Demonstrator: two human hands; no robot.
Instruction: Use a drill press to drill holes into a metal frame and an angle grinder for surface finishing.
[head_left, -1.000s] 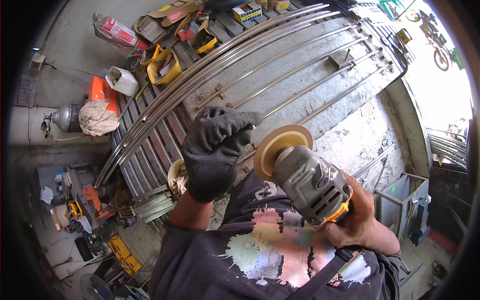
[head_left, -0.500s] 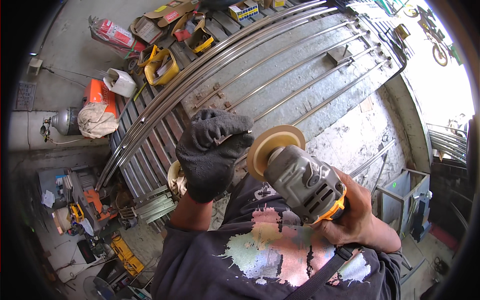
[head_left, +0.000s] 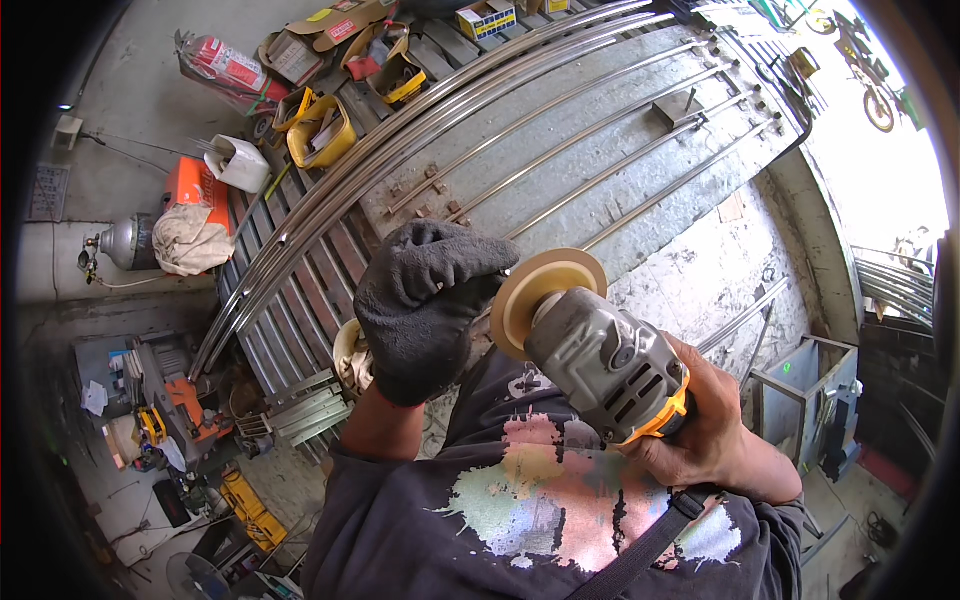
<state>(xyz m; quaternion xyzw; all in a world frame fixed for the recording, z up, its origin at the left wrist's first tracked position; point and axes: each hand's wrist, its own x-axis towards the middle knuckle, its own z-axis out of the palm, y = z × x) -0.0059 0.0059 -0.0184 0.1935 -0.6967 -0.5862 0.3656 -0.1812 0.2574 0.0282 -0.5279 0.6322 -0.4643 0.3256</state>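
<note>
Left hand fingers: the gloved fingers (head_left: 470, 262) curl in narrow toward the tan disc (head_left: 545, 292), their tips at its left rim; whether they pinch it or only touch cannot be told
Left hand: the left hand (head_left: 420, 310) wears a dark grey knit glove, back of the hand to the camera, bare forearm coming up from the lower edge
Right hand: the right hand (head_left: 705, 425), bare, is wrapped tight round the rear body of the angle grinder (head_left: 605, 365)
Angle grinder: grey housing with an orange-yellow band at the grip end, held up close to the chest, head pointing up and left; the disc sits on its head, face tilted away from the camera, just right of the gloved fingertips
Room at the disc: the disc's upper and right rim stand free of anything in hand; the work below lies well apart
Metal frame: a long frame of curved steel bars (head_left: 600, 130) lies on the concrete floor (head_left: 700, 280) beyond the hands, running from lower left to upper right
Left margin: yellow tool cases (head_left: 320, 130), a white jug (head_left: 238, 162) and an orange machine draped with a rag (head_left: 190, 215) crowd the frame's left edge
Right margin: an open metal box frame (head_left: 800, 400) stands near the right elbow
</note>
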